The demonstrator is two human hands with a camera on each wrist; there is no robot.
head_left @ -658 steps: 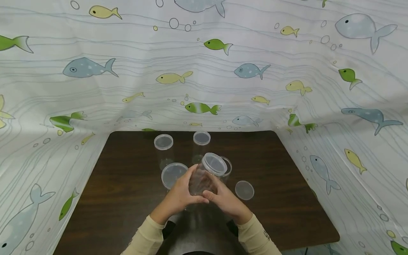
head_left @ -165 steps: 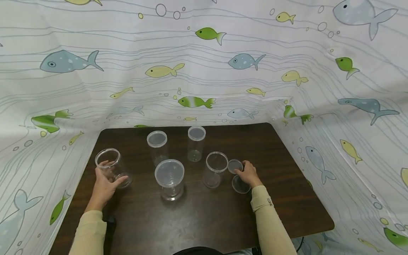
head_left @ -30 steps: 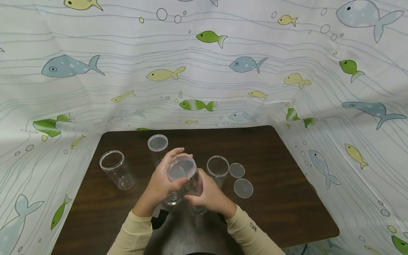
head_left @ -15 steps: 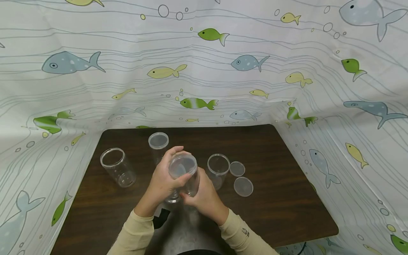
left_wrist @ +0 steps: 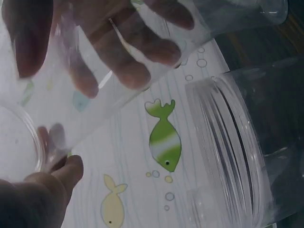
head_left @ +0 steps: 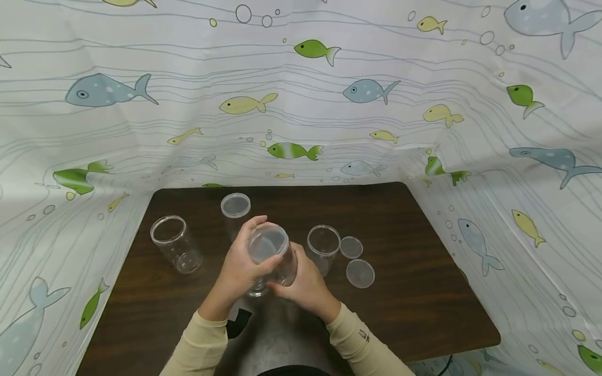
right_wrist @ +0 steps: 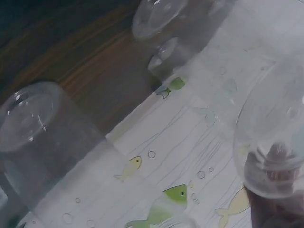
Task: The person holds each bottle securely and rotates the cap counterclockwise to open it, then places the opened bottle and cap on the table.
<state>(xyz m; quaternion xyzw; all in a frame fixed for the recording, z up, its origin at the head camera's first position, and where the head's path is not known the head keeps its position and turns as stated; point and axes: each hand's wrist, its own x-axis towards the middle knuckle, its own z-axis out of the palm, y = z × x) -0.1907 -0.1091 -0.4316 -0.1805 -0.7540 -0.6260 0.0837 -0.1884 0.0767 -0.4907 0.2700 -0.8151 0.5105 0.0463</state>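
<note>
Both hands hold a clear plastic jar over the middle of the table, its frosted lid on and tilted toward the head camera. My left hand grips it around the lid end, thumb across the lid's edge. Lower on the jar's right side, my right hand wraps its wall. Through the clear plastic in the left wrist view, fingers show. The right wrist view has the held jar at its right edge. Mostly hidden behind the hands stands another jar, its base showing below.
An open clear jar stands at the left of the dark wooden table. Behind the hands is a lidded jar. To the right stand an open jar and two loose lids, one smaller, one larger.
Since 5.5 s ago, my left hand has let go of the left open jar and my right hand the small lid; the back-centre lidded jar is now held. Over the last second the hands barely shift.
</note>
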